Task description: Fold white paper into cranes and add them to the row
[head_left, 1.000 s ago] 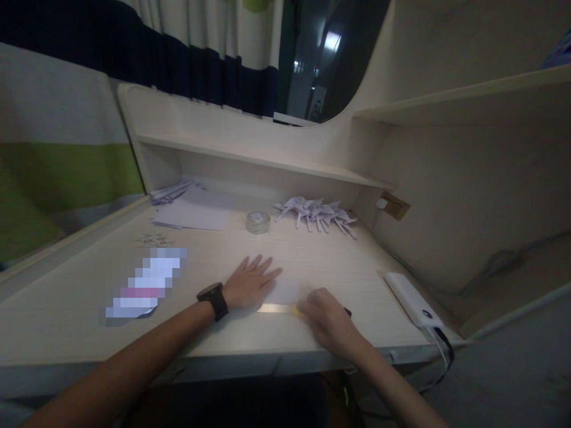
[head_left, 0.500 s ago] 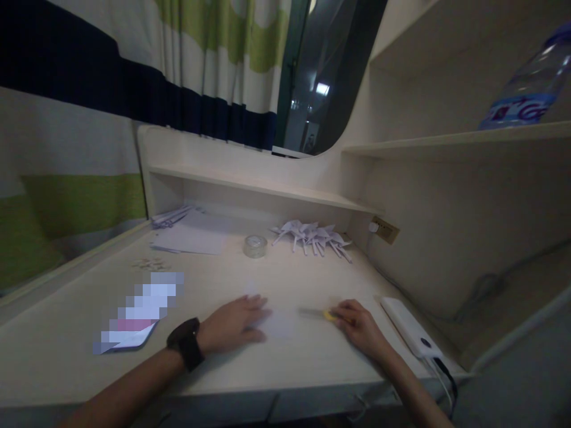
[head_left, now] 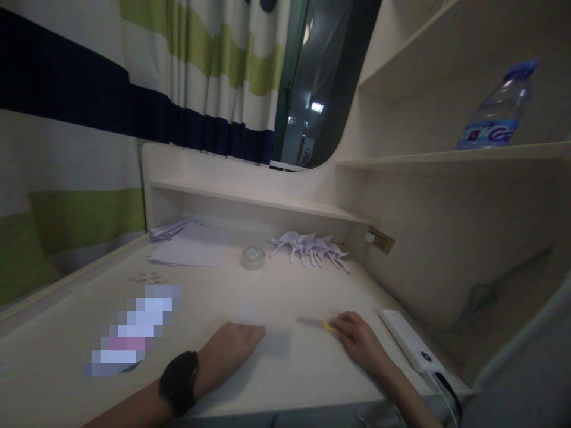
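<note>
Since a second ago the right hand (head_left: 357,340) slid the yellow-handled blade (head_left: 317,323) off to the right of the paper sheet (head_left: 267,343). It's pretty dim, so the sheet's edges are hard to make out. That hand's fingers pinch the handle, blade tip pointing back toward the sheet. The left hand (head_left: 229,352) lies flat on the sheet's left edge, holding nothing.

On the table (head_left: 312,374), a tape roll (head_left: 253,258) sits at the back, with a paper stack (head_left: 190,252) to its left and folded paper pieces (head_left: 310,245) to its right. A power bank (head_left: 410,342) lies at the right edge. A bottle (head_left: 495,116) stands on the shelf (head_left: 446,159) above.
</note>
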Motion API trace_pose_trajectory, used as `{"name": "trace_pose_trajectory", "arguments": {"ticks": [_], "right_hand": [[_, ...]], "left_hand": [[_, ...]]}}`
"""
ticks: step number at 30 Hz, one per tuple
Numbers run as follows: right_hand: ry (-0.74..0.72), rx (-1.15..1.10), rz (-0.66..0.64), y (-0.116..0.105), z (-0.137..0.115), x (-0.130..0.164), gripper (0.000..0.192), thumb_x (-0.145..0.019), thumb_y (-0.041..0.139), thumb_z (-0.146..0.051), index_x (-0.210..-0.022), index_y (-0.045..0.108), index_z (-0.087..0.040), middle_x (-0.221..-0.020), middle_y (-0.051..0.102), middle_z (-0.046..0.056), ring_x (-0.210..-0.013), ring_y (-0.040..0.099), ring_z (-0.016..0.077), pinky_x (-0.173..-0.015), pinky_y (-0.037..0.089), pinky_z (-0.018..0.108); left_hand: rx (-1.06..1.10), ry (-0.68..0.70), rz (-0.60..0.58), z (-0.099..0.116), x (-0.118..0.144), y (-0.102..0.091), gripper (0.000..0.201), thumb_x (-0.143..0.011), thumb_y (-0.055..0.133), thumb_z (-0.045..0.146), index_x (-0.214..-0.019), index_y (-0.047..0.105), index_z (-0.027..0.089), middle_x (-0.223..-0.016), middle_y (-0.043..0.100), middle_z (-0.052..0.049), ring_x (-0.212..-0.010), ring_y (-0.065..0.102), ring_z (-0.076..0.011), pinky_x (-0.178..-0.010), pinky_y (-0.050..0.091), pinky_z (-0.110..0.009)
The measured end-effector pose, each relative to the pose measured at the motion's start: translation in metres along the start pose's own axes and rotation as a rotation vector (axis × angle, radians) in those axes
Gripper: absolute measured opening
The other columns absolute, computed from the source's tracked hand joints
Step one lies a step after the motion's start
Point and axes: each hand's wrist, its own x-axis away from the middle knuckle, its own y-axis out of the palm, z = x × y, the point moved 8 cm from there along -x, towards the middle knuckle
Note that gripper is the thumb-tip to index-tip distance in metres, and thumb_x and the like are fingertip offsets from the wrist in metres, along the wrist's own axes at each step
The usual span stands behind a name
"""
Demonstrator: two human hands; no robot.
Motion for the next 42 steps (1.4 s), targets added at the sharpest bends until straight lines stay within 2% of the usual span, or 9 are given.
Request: {"name": "trace_pose_trajectory", "arguments": {"ticks": [4,11,17,21,24,28,34,37,42], "right_hand": [[0.030,-0.013,-0.031,-0.002,-0.001,0.000,0.026,-0.086,0.053,-0.028,-0.107,0.067,-0.023,-0.101,0.062,0.010,-0.095,0.058,0.0220,-0.084,0.046,0.035],[-0.023,-0.073,-0.015,-0.007,-0.036,-0.010,0.020,-0.084,0.055,-0.024,-0.099,0.067,-0.019,-0.102,0.061,0.010,-0.097,0.056,0.0210,-0.085,0.044,0.034],[-0.222,-0.288,-0.090,0.019,-0.101,-0.032,0.021,-0.086,0.054,-0.029,-0.099,0.067,-0.019,-0.101,0.065,0.009,-0.096,0.057,0.0207,-0.086,0.044,0.034],[0.029,-0.664,-0.068,0.036,-0.107,-0.076,0.035,-0.085,0.054,-0.043,-0.106,0.065,-0.018,-0.091,0.069,0.009,-0.086,0.063,0.0220,-0.079,0.049,0.037],[0.290,-1.191,-0.115,0.059,-0.105,-0.110,0.058,-0.073,0.063,-0.052,-0.121,0.054,-0.021,-0.090,0.069,0.008,-0.072,0.067,0.0201,-0.060,0.052,0.032],[0.551,-1.267,0.125,0.073,-0.072,-0.135,0.038,-0.056,0.077,-0.044,-0.068,0.063,-0.011,-0.053,0.060,0.002,-0.043,0.053,0.0114,-0.041,0.042,0.021],[0.621,-1.277,0.249,0.080,-0.019,-0.138,0.033,-0.055,0.075,-0.040,-0.069,0.062,-0.013,-0.057,0.062,0.003,-0.046,0.052,0.0119,-0.042,0.041,0.023],[0.633,-1.273,0.292,0.076,-0.005,-0.134,0.034,-0.057,0.074,-0.041,-0.072,0.063,-0.013,-0.059,0.063,0.003,-0.047,0.052,0.0124,-0.043,0.041,0.023],[0.591,-1.271,0.260,0.077,-0.012,-0.134,0.035,-0.059,0.073,-0.042,-0.074,0.065,-0.012,-0.058,0.063,0.002,-0.046,0.051,0.0117,-0.042,0.039,0.023]], "left_hand": [[-0.035,-0.123,0.033,0.000,-0.004,-0.023,0.026,-0.089,0.043,0.023,-0.080,0.068,0.020,-0.077,0.072,-0.006,-0.070,0.067,-0.0229,-0.064,0.045,-0.029],[0.390,-0.199,0.119,-0.024,-0.009,-0.025,0.036,-0.086,0.048,0.042,-0.067,0.068,0.020,-0.065,0.068,0.000,-0.064,0.063,-0.0173,-0.060,0.040,-0.023],[0.424,-0.358,0.485,-0.051,-0.010,-0.068,0.037,-0.090,0.038,0.045,-0.084,0.064,0.020,-0.077,0.067,-0.001,-0.075,0.060,-0.0196,-0.066,0.040,-0.026],[0.382,-0.426,0.623,-0.057,-0.026,-0.087,0.038,-0.089,0.037,0.046,-0.086,0.064,0.019,-0.078,0.067,-0.001,-0.076,0.060,-0.0204,-0.066,0.040,-0.026],[0.435,-0.396,0.591,-0.056,-0.049,-0.076,0.041,-0.088,0.038,0.047,-0.083,0.065,0.017,-0.077,0.068,-0.003,-0.074,0.060,-0.0207,-0.065,0.042,-0.027],[0.601,-0.328,0.425,-0.060,-0.073,-0.042,0.039,-0.083,0.047,0.049,-0.076,0.066,0.015,-0.073,0.068,-0.005,-0.070,0.061,-0.0210,-0.059,0.044,-0.027],[0.925,-0.505,0.242,-0.097,-0.067,0.008,0.036,-0.069,0.063,0.048,-0.070,0.064,0.012,-0.062,0.065,-0.006,-0.050,0.058,-0.0160,-0.047,0.043,-0.026],[0.954,-0.550,0.286,-0.105,-0.059,0.012,0.035,-0.068,0.065,0.048,-0.065,0.062,0.013,-0.061,0.065,-0.006,-0.049,0.057,-0.0149,-0.047,0.042,-0.025],[0.929,-0.490,0.230,-0.085,-0.062,0.008,0.047,-0.075,0.055,0.058,-0.076,0.066,0.012,-0.069,0.068,-0.009,-0.061,0.063,-0.0187,-0.049,0.044,-0.025]]}}
